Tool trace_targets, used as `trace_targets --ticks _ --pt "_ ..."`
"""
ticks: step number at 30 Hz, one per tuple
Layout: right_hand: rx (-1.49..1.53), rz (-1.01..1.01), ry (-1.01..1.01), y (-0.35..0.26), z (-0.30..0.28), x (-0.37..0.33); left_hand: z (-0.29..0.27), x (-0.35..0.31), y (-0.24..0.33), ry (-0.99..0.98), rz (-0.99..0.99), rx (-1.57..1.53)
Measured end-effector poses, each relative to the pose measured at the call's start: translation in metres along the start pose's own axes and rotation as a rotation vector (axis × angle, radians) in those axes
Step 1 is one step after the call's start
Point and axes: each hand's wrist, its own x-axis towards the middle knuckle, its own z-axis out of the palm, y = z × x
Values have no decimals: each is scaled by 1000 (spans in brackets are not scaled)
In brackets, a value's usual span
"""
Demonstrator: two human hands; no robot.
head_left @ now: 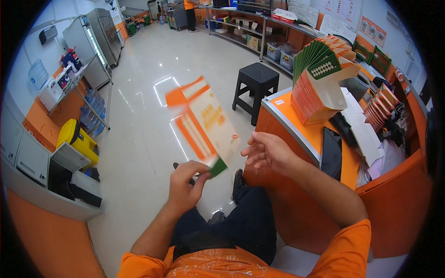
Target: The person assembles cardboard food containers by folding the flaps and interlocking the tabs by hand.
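Note:
My left hand (185, 185) pinches the green lower corner of a flat paper food carton (211, 118), printed orange and cream, and its outline is smeared by motion. The carton stands tilted up above my knees, over the floor. Just right of it hovers my right hand (270, 154), fingers loosely curled and apart, with nothing in them. On the orange counter (287, 109) to my right rises a nested stack of opened cartons (313, 99), its green and orange flaps fanned out at the top. A black phone (331, 150) lies near the counter's edge, below the stack.
A black stool (258, 85) stands beyond the counter's corner. More folded cartons (382, 106) sit in the counter's cluttered recess. At left are a yellow bin (74, 139), water bottles (92, 113) and an open locker (72, 160). Another person (190, 14) stands far back by metal shelves.

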Motion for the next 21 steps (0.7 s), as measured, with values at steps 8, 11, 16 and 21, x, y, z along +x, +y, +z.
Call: trace_targets --ticks 8,11,16,21 --pt "-838 -898 -15 33 29 -22 41 0 5 79 -444 -731" --pt "-1034 -1078 15 36 33 -24 49 -5 8 105 -523 -885" --pt "-1193 -1072 33 38 17 -26 65 -4 5 46 -633 -1081" --pt "-1195 -1137 124 40 19 -19 66 1 24 110 -746 -1110"
